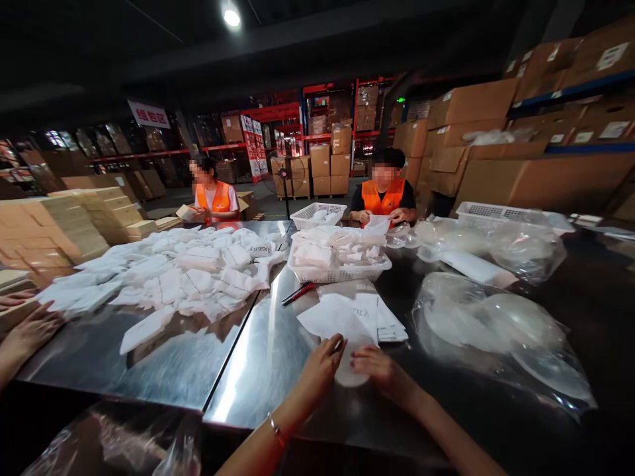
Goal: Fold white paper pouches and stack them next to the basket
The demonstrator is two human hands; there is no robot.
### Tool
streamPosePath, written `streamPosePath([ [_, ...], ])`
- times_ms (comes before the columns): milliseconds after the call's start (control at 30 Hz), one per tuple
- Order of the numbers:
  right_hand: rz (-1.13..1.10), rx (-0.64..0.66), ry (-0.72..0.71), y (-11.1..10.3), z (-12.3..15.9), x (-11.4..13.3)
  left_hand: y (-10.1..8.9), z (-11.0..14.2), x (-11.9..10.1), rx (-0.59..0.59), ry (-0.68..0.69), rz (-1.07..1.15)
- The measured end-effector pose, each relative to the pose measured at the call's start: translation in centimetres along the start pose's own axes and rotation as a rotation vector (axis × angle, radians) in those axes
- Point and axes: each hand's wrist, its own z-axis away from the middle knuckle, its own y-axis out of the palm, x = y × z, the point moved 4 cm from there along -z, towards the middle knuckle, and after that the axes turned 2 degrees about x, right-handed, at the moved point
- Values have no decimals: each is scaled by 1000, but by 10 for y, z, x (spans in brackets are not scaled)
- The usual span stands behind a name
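My left hand (321, 370) is closed, its thumb and fingers pinching the near edge of a thin white printed bag (337, 314). My right hand (384, 373) has its fingers curled at the right edge of a rounded white piece (353, 363). That piece lies between my hands, against the bag's near end. Whether it is partly inside the bag I cannot tell. More flat white bags (389, 320) lie stacked just beyond, under the one I hold. A red and black pen-like tool (297, 293) rests to the left of them.
A white basket (342, 272) full of filled white bags stands ahead. A big heap of white packets (198, 271) covers the left table. Clear plastic bags of rounded white pieces (501, 330) lie right. Two people in orange vests sit opposite; another person's hands (30, 330) are far left.
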Motion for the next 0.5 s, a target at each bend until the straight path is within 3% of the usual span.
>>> streamPosePath([
  [133, 215, -30, 195, 33, -16, -27, 4, -15, 1, -8, -127, 57],
  [233, 349, -18, 375, 47, -31, -42, 3, -33, -3, -29, -172, 87],
  [500, 331, 4, 515, 36, -40, -61, -4, -67, -4, -50, -183, 142],
])
